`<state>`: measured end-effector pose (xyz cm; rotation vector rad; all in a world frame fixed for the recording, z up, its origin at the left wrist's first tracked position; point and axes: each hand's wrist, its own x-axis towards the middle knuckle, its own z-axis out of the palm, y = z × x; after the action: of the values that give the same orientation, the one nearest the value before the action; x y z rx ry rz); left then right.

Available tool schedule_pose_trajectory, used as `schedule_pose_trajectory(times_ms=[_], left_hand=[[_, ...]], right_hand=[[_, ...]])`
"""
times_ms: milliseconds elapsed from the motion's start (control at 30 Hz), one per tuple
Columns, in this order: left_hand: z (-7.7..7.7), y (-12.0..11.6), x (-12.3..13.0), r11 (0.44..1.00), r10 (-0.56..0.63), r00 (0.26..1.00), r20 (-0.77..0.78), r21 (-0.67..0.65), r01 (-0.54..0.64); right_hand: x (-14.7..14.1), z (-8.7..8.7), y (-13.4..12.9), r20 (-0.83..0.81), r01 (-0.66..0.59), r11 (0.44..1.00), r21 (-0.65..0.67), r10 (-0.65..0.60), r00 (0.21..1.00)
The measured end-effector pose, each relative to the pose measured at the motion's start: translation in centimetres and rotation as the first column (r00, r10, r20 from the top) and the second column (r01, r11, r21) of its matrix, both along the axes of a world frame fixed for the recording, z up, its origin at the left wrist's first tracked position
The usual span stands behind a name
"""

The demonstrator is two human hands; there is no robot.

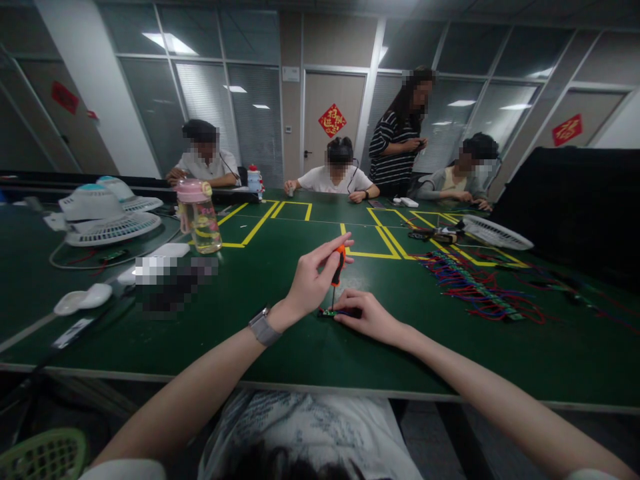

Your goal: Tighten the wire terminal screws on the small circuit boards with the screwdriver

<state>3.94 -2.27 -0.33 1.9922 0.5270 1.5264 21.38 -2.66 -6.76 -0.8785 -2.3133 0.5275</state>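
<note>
An orange and black screwdriver (339, 267) stands nearly upright, its handle held between the thumb and fingers of my left hand (316, 272). Its shaft runs down to a small green circuit board (327, 313) lying on the table. With thumb and fingertips, my right hand (367, 315) pinches the board's right end against the tabletop. Part of the board is hidden behind those fingers, and the screwdriver's tip is too small to make out exactly.
Right of my hands lies a row of circuit boards with red and blue wires (475, 287). A pink-lidded bottle (200, 217) and white fan parts (107, 210) stand on the left. Yellow tape (260, 223) marks the green table (280, 363). Several people are across it.
</note>
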Motion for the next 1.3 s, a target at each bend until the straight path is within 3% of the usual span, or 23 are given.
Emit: schedule_pose_trajectory(times_ms=[100, 200, 267, 500, 733, 967, 1067, 1200, 1300], left_hand=[[0.22, -0.05, 0.09, 0.995, 0.094, 0.995, -0.013, 0.045, -0.094], [0.57, -0.28, -0.04, 0.956, 0.248, 0.968, -0.022, 0.168, -0.241], [0.65, -0.4, -0.15, 0.937, 0.292, 0.956, -0.03, 0.207, -0.28], [0.12, -0.21, 0.03, 0.992, 0.104, 0.995, 0.002, 0.077, -0.104], [0.56, -0.33, -0.17, 0.924, 0.31, 0.951, 0.001, 0.234, -0.302], [0.07, -0.16, 0.0, 0.979, 0.141, 0.99, -0.002, 0.147, -0.14], [0.09, -0.15, 0.16, 0.966, 0.196, 0.981, 0.017, 0.17, -0.196], [0.45, -0.36, 0.0, 0.906, 0.342, 0.94, 0.015, 0.262, -0.333], [0.45, -0.4, -0.16, 0.921, 0.317, 0.948, -0.007, 0.241, -0.306]], right_hand=[[0.01, 0.14, -0.07, 0.009, 0.005, 1.0, 0.0, -0.005, 1.0], [-0.01, 0.2, -0.11, 0.008, 0.006, 1.0, 0.002, -0.006, 1.0], [-0.03, 0.17, -0.09, 0.002, 0.003, 1.0, 0.003, -0.003, 1.0], [-0.08, 0.07, -0.01, 0.005, 0.004, 1.0, 0.005, -0.004, 1.0], [-0.02, 0.07, -0.02, 0.009, 0.011, 1.0, -0.002, -0.011, 1.0], [-0.04, 0.14, -0.07, 0.001, 0.005, 1.0, -0.019, -0.005, 1.0], [-0.04, 0.2, -0.1, 0.003, 0.005, 1.0, -0.018, -0.005, 1.0], [-0.04, 0.23, -0.11, 0.011, 0.012, 1.0, -0.014, -0.012, 1.0], [-0.05, 0.23, -0.11, 0.005, 0.009, 1.0, -0.009, -0.009, 1.0]])
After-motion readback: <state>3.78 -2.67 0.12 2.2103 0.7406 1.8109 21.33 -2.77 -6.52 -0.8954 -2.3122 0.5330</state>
